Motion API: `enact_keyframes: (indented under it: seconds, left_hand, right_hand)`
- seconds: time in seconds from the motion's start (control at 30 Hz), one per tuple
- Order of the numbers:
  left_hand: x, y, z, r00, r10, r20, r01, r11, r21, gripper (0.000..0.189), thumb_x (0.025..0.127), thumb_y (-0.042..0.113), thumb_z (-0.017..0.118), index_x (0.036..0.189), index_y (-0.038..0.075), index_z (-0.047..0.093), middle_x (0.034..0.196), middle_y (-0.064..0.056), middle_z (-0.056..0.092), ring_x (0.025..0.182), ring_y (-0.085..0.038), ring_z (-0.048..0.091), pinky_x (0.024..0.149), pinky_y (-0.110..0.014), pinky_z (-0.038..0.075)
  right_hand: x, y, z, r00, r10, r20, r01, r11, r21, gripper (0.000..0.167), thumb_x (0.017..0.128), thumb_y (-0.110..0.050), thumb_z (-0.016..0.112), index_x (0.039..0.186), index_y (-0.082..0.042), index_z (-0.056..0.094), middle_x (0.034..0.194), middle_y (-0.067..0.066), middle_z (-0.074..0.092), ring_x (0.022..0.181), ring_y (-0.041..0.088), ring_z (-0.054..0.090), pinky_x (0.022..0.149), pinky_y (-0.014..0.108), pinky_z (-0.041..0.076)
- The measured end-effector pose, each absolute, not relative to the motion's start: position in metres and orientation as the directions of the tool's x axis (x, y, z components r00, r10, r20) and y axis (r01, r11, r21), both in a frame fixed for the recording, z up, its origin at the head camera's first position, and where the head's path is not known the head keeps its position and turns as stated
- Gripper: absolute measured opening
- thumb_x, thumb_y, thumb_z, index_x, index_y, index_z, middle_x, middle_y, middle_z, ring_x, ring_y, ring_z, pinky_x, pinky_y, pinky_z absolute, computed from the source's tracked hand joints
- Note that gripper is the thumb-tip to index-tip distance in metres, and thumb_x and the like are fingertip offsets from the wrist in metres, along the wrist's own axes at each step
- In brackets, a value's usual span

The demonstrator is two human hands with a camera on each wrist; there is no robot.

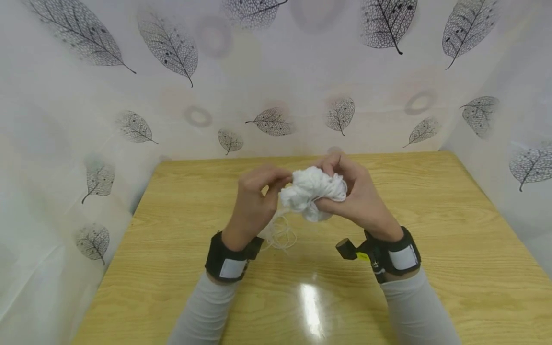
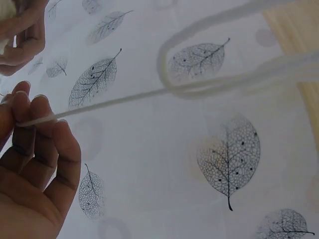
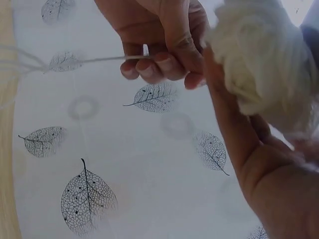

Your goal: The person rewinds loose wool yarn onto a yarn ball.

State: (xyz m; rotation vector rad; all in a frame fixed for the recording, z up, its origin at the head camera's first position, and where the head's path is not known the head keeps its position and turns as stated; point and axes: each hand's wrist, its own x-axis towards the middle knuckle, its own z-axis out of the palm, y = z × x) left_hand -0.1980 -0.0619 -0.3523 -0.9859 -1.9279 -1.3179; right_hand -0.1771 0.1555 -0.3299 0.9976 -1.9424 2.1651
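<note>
White yarn (image 1: 311, 184), bunched into a thick wad, is held up above the table (image 1: 172, 230), between the two hands. The right hand (image 1: 360, 194) is clamped on it, thumb across the near side and fingers around the far side. Just beside the wad's left edge, the left hand (image 1: 256, 196) has thumb and fingertips together, pinching a thin strand (image 2: 114, 102). In the left wrist view this strand runs taut from the fingertips and meets a loop that is blurred close to the camera. Whether the left fingertips touch the wad itself, I cannot tell.

Below the left hand, loose loops (image 1: 282, 234) of the same yarn show against the wood; whether they hang or lie on it is unclear.

Each wrist wears a black band with a pale patch, the left band (image 1: 230, 263) and the right band (image 1: 398, 254), above light grey sleeves (image 1: 204, 309). Wood grain covers the table, with a bright glare (image 1: 310, 306) near its front. Behind stands a pale backdrop (image 1: 263, 79) printed with dark skeleton leaves and faint rings.
</note>
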Motion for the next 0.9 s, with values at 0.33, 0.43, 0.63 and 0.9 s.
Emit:
enact_keyframes:
  seconds: [0.33,0.43,0.63,0.9]
  left_hand:
    - [-0.188,-0.042,-0.361,-0.521,0.37,0.769,0.852,0.284,0.44,0.016,0.087,-0.014,0.067,0.093,-0.002,0.075,0.078,-0.006,0.065,0.067,-0.015,0.057,0.062,-0.024,0.05]
    - [-0.183,-0.038,-0.36,-0.518,0.394,0.759,0.852,0.311,0.421,0.01,0.091,-0.006,0.072,0.097,0.0,0.077,0.081,-0.005,0.067,0.068,-0.014,0.057,0.063,-0.024,0.05]
    - [-0.175,-0.032,-0.357,-0.522,0.44,0.73,0.852,0.3,0.429,0.005,0.093,0.002,0.073,0.098,0.001,0.077,0.086,-0.005,0.068,0.07,-0.012,0.056,0.064,-0.021,0.049]
    - [-0.173,-0.038,-0.35,-0.532,0.398,0.747,0.846,0.212,0.49,0.006,0.094,-0.006,0.07,0.091,-0.001,0.07,0.081,-0.006,0.066,0.071,-0.012,0.058,0.065,-0.02,0.05]
  right_hand:
    - [-0.181,0.15,-0.331,-0.754,-0.054,0.654,-0.645,-0.12,-0.754,0.049,0.077,0.015,0.071,0.125,0.008,0.064,0.116,0.008,0.069,0.098,0.021,0.06,0.083,0.029,0.051]
    - [-0.184,0.147,-0.334,-0.709,0.032,0.705,-0.704,-0.095,-0.704,0.043,0.078,0.013,0.071,0.12,0.012,0.061,0.113,0.008,0.07,0.095,0.02,0.062,0.082,0.029,0.051]
    - [-0.188,0.143,-0.34,-0.599,0.153,0.786,-0.77,0.157,-0.618,0.037,0.079,-0.003,0.075,0.109,0.013,0.061,0.101,0.007,0.07,0.081,0.016,0.062,0.071,0.024,0.05]
    - [-0.19,0.145,-0.34,-0.493,-0.02,0.87,-0.782,0.449,-0.432,0.034,0.079,-0.009,0.077,0.107,0.004,0.066,0.099,0.017,0.069,0.081,0.021,0.062,0.073,0.021,0.049]
